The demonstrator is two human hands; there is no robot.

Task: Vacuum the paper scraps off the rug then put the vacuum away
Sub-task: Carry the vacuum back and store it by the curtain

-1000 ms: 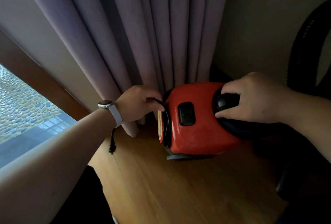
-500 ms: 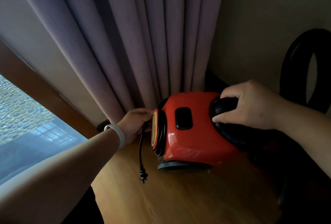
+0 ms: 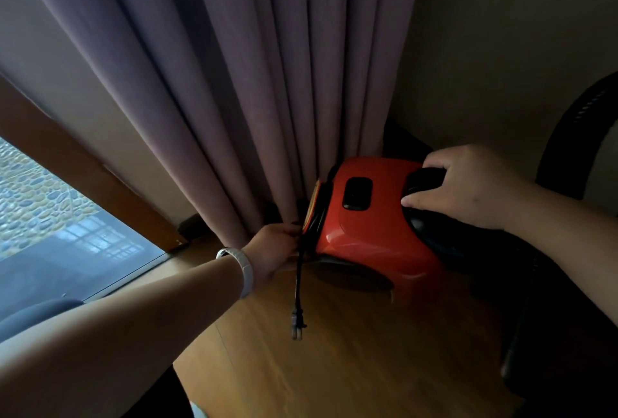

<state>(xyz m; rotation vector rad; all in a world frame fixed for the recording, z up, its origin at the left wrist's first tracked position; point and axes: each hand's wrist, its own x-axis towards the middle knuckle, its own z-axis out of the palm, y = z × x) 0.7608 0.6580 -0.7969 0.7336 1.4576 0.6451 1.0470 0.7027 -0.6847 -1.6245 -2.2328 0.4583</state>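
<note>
Head view: putting the vacuum (image 3: 364,233) away.
Right hand (image 3: 468,186) grips its handle (image 3: 426,180), left hand (image 3: 272,248) holds the cord (image 3: 297,283); wind it tight.

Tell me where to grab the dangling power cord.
Probably pinch the power cord just above its plug, coming from the left. It hangs straight and free there, below the left hand holding it at the red vacuum end, over the wooden floor.

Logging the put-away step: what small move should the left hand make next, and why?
Probably wind the loose cord round the reel on the vacuum: the left hand holds it there, the plug hangs free, and the right hand steadies the handle.
</note>
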